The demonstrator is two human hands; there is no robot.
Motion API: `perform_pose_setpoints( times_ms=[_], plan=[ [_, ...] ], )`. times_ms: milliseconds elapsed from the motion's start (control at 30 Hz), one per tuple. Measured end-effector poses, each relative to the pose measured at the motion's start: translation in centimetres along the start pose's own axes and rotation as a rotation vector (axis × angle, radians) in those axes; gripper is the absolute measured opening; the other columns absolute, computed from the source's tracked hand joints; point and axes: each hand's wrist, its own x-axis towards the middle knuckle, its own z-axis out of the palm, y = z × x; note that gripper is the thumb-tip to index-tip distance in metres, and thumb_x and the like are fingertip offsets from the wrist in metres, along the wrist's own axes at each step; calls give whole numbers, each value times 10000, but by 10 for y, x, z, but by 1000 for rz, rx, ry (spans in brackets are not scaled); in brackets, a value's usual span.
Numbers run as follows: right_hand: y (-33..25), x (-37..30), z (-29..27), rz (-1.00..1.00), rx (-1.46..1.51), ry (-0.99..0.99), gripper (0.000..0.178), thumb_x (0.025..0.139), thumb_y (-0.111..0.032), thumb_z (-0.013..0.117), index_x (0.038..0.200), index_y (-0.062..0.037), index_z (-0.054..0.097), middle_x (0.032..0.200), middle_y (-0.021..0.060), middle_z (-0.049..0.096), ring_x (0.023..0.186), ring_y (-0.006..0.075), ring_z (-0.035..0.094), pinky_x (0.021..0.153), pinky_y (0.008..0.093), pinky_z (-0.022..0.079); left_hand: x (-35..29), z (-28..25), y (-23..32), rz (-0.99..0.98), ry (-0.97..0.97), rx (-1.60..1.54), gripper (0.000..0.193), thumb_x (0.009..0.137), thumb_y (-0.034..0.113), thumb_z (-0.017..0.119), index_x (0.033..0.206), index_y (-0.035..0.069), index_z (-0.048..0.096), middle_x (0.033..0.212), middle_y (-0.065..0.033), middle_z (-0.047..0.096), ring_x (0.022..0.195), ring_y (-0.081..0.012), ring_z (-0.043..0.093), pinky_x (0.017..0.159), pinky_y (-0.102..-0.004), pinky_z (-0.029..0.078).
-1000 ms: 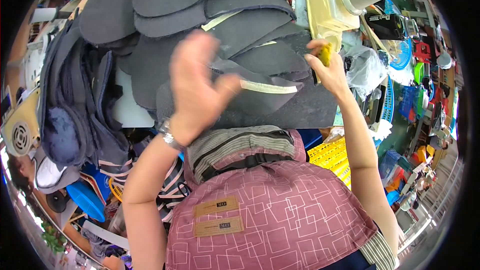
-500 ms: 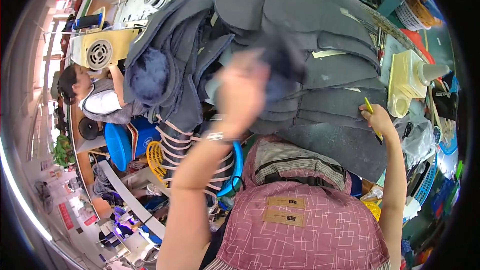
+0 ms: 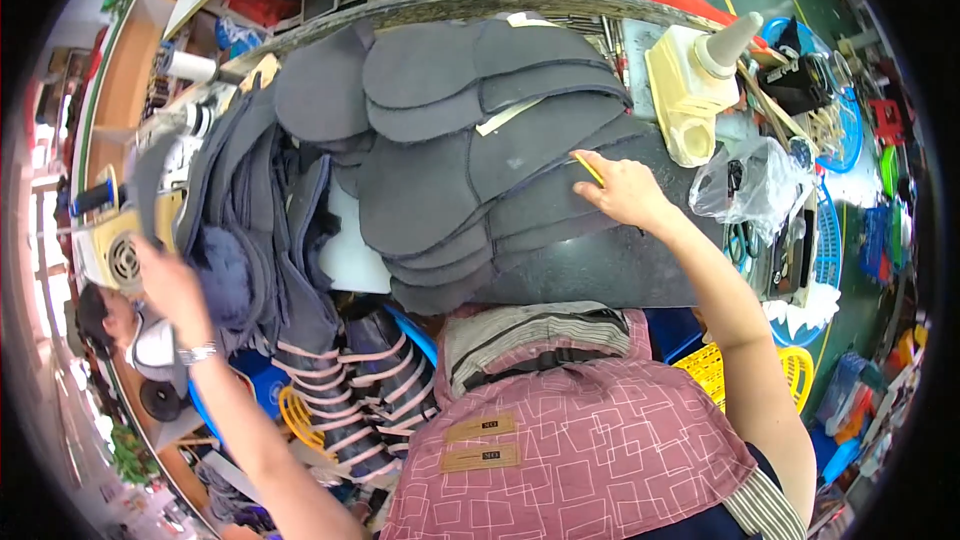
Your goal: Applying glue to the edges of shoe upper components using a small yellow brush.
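Observation:
My left hand (image 3: 168,280), smeared by motion, is out at the far left with its fingers closed on a dark grey curved piece (image 3: 152,180) that rises above it. The piece is blurred. Beside that hand hangs a bundle of similar grey pieces (image 3: 262,170), one showing a dark furry side (image 3: 222,262). My right hand (image 3: 628,192) pinches a slim yellow pen-like tool (image 3: 588,168) over overlapping stacks of dark grey rounded, sole-shaped sheets (image 3: 425,180). A pale strip (image 3: 508,117) lies among the stacks.
A cream glue-pot-like container with a grey cone (image 3: 685,80), a clear plastic bag (image 3: 750,180) and scissors (image 3: 742,243) are at the right. Dark bundles with pink bands (image 3: 340,400) lie below the table at left. Another person (image 3: 150,340) sits at far left.
My left hand has swung from above the middle of the stacks to the far left with a dark piece. My right hand is now over the stacks, and the whole view has turned.

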Motion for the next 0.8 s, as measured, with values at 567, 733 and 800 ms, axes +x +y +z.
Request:
perform_pose_setpoints(
  times_ms=[567,733,800],
  plan=[
    [-39,46,29,145,-201,-377,639,786,-204,467,1385,-204,246,858,110,650,791,251,636,677,367,487,91,22,372,832,-120,-901,258,723,37,460,918,98,618,864,-159,620,790,-348,598,719,-429,480],
    [-1,24,23,74,134,-220,579,786,-350,535,1321,-215,360,895,187,621,826,362,597,745,443,467,97,-126,299,970,-3,-783,491,642,-81,463,1103,54,561,940,-192,601,880,-336,578,756,-398,465],
    [13,-12,-9,218,326,-157,506,783,-357,538,1253,-200,434,890,197,616,838,375,587,749,453,461,52,-150,277,993,-71,-709,599,585,-157,430,1150,14,532,1058,-181,584,931,-308,589,793,-368,475]
  ],
)
